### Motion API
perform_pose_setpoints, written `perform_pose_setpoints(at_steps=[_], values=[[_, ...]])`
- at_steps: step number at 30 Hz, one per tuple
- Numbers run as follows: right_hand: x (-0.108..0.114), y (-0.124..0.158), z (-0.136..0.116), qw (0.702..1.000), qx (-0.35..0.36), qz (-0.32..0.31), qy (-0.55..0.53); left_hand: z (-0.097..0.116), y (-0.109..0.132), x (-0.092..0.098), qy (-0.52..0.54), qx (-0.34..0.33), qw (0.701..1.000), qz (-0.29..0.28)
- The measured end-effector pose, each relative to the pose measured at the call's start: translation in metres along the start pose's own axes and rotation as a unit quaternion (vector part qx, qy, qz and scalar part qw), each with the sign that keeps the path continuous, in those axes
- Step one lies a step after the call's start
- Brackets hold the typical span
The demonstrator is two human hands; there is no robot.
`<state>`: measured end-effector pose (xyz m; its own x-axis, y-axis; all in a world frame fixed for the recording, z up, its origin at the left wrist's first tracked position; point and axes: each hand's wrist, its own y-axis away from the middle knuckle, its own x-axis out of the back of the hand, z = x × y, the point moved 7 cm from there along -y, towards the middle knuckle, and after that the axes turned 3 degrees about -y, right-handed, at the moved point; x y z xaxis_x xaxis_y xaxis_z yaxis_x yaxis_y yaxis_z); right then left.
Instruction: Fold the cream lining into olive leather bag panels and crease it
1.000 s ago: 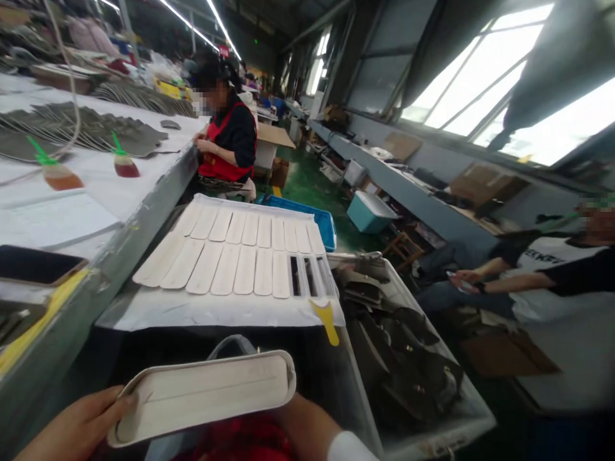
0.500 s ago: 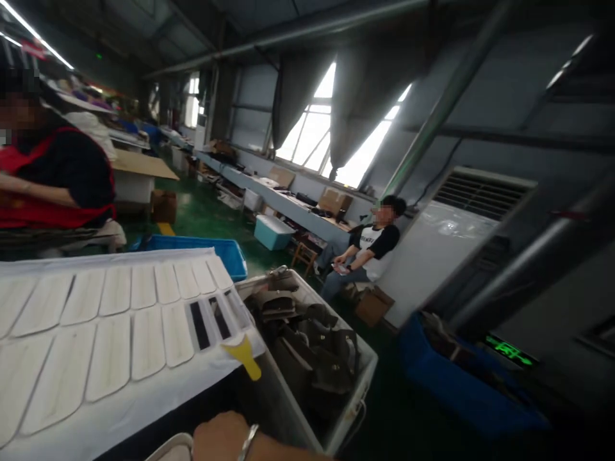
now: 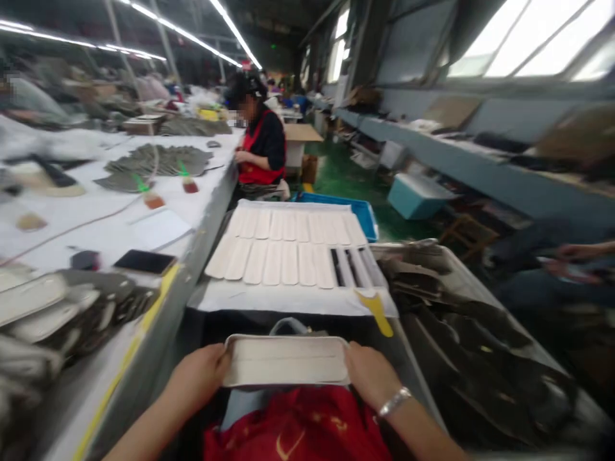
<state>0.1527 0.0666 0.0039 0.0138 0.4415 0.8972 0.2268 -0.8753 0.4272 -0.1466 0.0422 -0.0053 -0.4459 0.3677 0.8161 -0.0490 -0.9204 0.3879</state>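
Between my two hands, above my lap, is a cream rectangular panel with rounded corners and a raised rim. Its left end is gripped by my left hand, the fingers partly hidden behind it. My right hand, with a silver bracelet at the wrist, grips the other end. Just beyond, a white-covered board carries two rows of similar cream panels, with dark strips bare at the right. A yellow flat, scraper-like piece lies over its front right corner.
A long white table on the left holds a phone, bottles with green tips and stacked grey pieces. At right stands a bin of dark bags. A co-worker in a red apron sits ahead; another person's hands show at right.
My view has swung left and down, from the windows and floor to the table and my lap. Both hands now show with the cream panel between them; before, only one hand was visible.
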Motion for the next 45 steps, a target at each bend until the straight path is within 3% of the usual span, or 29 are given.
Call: perform_pose_setpoints(at_steps=[4,7,9,14,19,22,27,31,35,38,39,43,45], values=[[-0.014,-0.014,0.006,1.0,-0.01,-0.001,-0.008,-0.021,0.003,-0.008,0.144,0.044,0.989,-0.014],[-0.012,-0.013,0.005,0.999,0.01,-0.016,-0.029,-0.022,0.007,-0.015,0.318,0.043,0.945,-0.068],[-0.01,-0.014,0.005,0.999,0.022,-0.027,-0.033,-0.022,0.01,-0.016,0.36,0.039,0.928,-0.087],[-0.015,-0.016,0.01,0.997,0.047,-0.05,-0.03,-0.022,0.006,-0.01,0.157,0.029,0.986,-0.049],[-0.019,0.0,0.022,0.993,-0.012,-0.007,-0.12,-0.009,0.001,-0.002,0.057,-0.002,0.998,-0.03],[-0.023,0.005,0.021,0.993,-0.025,-0.005,-0.113,-0.006,0.002,-0.002,0.033,-0.016,0.999,-0.035],[-0.02,-0.008,0.016,1.0,-0.005,-0.014,-0.013,-0.007,-0.001,-0.005,0.043,-0.006,0.999,-0.033],[-0.019,-0.013,0.013,0.999,0.027,-0.037,0.029,-0.012,-0.001,-0.01,0.13,0.007,0.99,-0.062],[-0.023,-0.011,0.015,0.999,0.034,-0.041,0.006,-0.023,0.005,-0.021,0.27,0.023,0.953,-0.136],[-0.023,-0.01,0.016,0.999,0.04,-0.033,-0.007,-0.026,0.009,-0.021,0.402,0.042,0.904,-0.144],[-0.023,-0.009,0.015,0.999,0.042,-0.031,-0.006,-0.027,0.009,-0.021,0.406,0.047,0.902,-0.14],[-0.017,-0.007,0.013,0.998,0.049,-0.037,0.006,-0.027,0.006,-0.021,0.239,0.072,0.961,-0.119],[-0.014,-0.005,0.012,0.998,0.042,-0.045,0.014,-0.026,0.002,-0.02,0.188,0.084,0.972,-0.11]])
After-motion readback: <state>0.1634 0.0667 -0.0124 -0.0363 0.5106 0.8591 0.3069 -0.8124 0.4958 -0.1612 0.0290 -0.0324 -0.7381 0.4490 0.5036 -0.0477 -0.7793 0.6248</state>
